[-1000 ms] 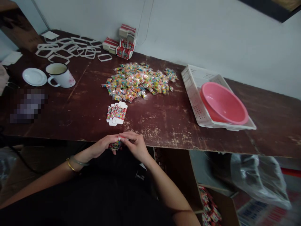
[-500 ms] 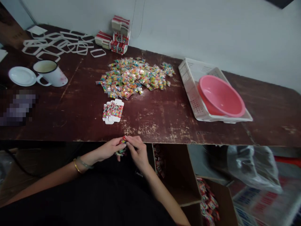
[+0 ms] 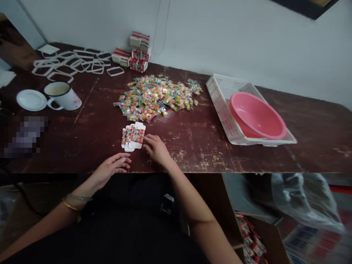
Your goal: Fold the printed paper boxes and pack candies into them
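A short overlapping row of flattened red-and-white candy boxes point(image 3: 136, 136) lies near the table's front edge. My right hand point(image 3: 156, 148) is at the right side of this row, fingers bent and a little apart, the fingertips at the edge of the nearest box; whether they touch it I cannot tell. Lower left of the boxes, my left hand point(image 3: 112, 167) hovers by the table edge, its fingers spread and holding nothing. Beyond the boxes lies a heap of small clear packets of colourful candy point(image 3: 156, 97).
A white basket point(image 3: 224, 117) with a pink basin point(image 3: 258, 115) stands at the right. Left are an enamel mug point(image 3: 64, 97), a lid point(image 3: 31, 100) and paper bands point(image 3: 59, 76). Banded box stacks point(image 3: 138, 64) sit by the wall. Below the table, a carton holds red boxes point(image 3: 251, 240).
Both hands held a small red candy box in front of the table edge; now it is out of them. The right hand moved up to the flattened boxes; the left moved left and opened.
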`<state>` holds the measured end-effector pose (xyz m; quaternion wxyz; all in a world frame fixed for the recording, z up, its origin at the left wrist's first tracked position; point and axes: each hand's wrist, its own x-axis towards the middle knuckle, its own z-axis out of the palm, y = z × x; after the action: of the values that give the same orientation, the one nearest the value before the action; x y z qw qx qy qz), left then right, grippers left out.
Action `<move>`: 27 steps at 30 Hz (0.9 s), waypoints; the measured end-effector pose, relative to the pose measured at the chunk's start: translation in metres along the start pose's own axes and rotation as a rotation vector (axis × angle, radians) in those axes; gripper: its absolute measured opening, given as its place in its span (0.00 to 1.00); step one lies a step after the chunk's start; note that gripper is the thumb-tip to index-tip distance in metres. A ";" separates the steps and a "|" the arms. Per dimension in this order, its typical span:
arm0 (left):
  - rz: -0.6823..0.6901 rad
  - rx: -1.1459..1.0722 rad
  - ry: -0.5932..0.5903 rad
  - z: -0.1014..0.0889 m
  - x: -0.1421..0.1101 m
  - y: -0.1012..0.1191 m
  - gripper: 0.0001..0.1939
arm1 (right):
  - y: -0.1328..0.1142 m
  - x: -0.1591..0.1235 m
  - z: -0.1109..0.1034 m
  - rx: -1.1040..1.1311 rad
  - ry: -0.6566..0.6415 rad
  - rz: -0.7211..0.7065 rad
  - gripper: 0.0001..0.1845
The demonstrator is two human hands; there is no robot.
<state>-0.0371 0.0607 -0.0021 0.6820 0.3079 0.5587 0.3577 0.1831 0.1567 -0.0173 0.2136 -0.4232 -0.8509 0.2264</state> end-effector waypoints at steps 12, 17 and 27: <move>-0.002 -0.274 -0.163 -0.001 0.017 0.003 0.25 | -0.028 0.004 0.012 -0.242 -0.128 -0.170 0.19; -0.104 -0.233 -0.218 0.021 0.014 -0.001 0.16 | -0.054 -0.066 0.022 0.087 0.181 -0.217 0.18; -0.060 0.106 -0.291 0.050 -0.009 -0.015 0.09 | -0.052 -0.057 -0.001 0.607 -0.108 0.096 0.06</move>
<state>0.0129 0.0435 -0.0003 0.7491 0.3752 0.4808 0.2587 0.1833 0.0822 0.0032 0.2738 -0.3670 -0.7337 0.5020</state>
